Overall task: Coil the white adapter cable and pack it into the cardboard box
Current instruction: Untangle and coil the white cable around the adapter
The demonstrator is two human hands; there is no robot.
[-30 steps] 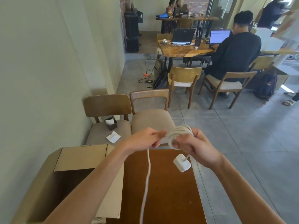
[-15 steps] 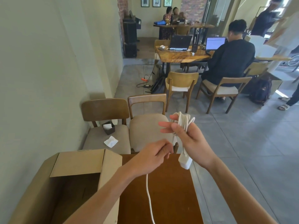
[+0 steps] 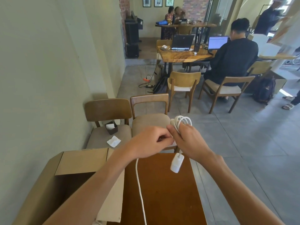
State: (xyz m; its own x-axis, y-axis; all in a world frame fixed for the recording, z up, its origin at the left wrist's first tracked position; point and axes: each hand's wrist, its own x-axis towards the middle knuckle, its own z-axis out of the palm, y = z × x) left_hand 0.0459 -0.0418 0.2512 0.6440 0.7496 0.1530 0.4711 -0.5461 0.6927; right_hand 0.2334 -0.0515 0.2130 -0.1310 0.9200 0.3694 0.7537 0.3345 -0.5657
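Head view: the right hand (image 3: 190,142) is raised over the far edge of a dark brown wooden table (image 3: 170,200). Its fingers are curled round a bundle of loops of the thin white adapter cable (image 3: 181,121), and the loops stick up above the knuckles. The white, rounded rectangular adapter block (image 3: 177,164) hangs below this hand on a short piece of cable, over the table top.

The left hand (image 3: 151,140) is just beside the right one. Its fingertips are bunched together and pinch the cable next to the bundle. From under this hand the free length of cable (image 3: 139,184) drops across the table and runs out at the lower edge of the picture.

The open brown cardboard box (image 3: 81,161) stands to the left of the table near the pale wall, with its flaps up and partly under the left forearm. The cable lies wholly outside it, to its right.

Beyond the table are two wooden chairs with beige seat pads (image 3: 149,121). The left seat holds a small dark napkin holder (image 3: 111,127) and a crumpled white napkin (image 3: 113,141). Farther off, a person in a dark top (image 3: 233,62) sits at a wooden table with open laptops (image 3: 181,42)
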